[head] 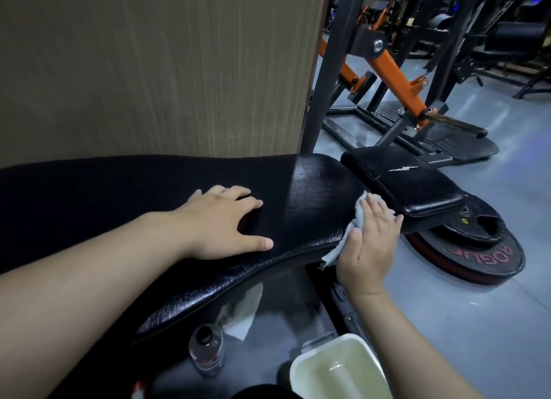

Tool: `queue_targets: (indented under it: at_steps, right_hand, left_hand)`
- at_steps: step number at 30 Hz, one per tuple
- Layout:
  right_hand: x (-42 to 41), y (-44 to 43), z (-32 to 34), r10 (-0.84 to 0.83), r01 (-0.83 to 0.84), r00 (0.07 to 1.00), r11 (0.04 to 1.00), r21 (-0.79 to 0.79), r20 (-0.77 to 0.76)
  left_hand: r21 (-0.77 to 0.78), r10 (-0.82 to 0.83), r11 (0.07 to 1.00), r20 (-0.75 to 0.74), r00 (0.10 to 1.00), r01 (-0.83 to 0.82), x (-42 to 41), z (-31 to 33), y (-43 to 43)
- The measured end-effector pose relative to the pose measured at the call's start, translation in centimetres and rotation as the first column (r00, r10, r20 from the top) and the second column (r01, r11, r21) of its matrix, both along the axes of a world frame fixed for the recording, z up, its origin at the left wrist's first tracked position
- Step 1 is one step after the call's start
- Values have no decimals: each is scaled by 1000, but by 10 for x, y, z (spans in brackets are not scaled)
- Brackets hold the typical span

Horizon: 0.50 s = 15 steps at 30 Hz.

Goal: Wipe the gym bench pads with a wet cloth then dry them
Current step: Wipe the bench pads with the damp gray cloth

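Note:
A long black bench pad (pixel 316 190) runs across the middle of the view, with a smaller seat pad (pixel 411 181) beyond it that has a torn white scratch on top. My left hand (pixel 223 222) lies flat on the long pad, fingers spread, holding nothing. My right hand (pixel 369 237) presses a light grey cloth (pixel 340 243) against the long pad's near right edge, close to the gap between the two pads. Part of the cloth hangs below the edge.
On the floor under the bench stand a white tub of yellowish water (pixel 337 369), a small bottle (pixel 207 351) and a second pale cloth (pixel 241 312). Weight plates (pixel 477 249) lie under the seat pad. A wooden panel (pixel 149 70) stands behind; an orange-and-black machine (pixel 390 67) fills the back right.

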State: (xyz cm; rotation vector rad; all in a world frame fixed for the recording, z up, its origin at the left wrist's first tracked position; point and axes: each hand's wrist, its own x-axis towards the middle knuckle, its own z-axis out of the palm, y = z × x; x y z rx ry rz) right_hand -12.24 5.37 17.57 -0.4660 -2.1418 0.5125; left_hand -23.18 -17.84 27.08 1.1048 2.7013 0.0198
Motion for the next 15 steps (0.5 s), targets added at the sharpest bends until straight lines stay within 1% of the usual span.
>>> queue_targets:
  at_steps: [3,6,8,11,13,15]
  right_hand:
    - [-4,-7,1,13,-8,999,992,126,-36]
    - [-6,-21,1,73,-70,997,961,268,1]
    - [-10,-42,3,132,-139,990,932,335,45]
    - [-13,-67,6,190,-220,975,907,359,119]
    - [-11,-65,9,212,-271,959,880,391,187]
    - [-4,-53,12,247,-365,921,820,441,303]
  left_hand:
    - [25,15,1000,-28,999,-15,2,-1,-8]
    - [93,46,995,-69,997,-39,3,1,-25]
    - [172,94,982,-77,993,-80,3,4,-44]
    - [263,150,957,-75,986,-126,8,6,-82]
    - [259,181,953,-80,980,-154,11,7,-108]
    - [233,201,956,-83,976,-178,12,8,-130]
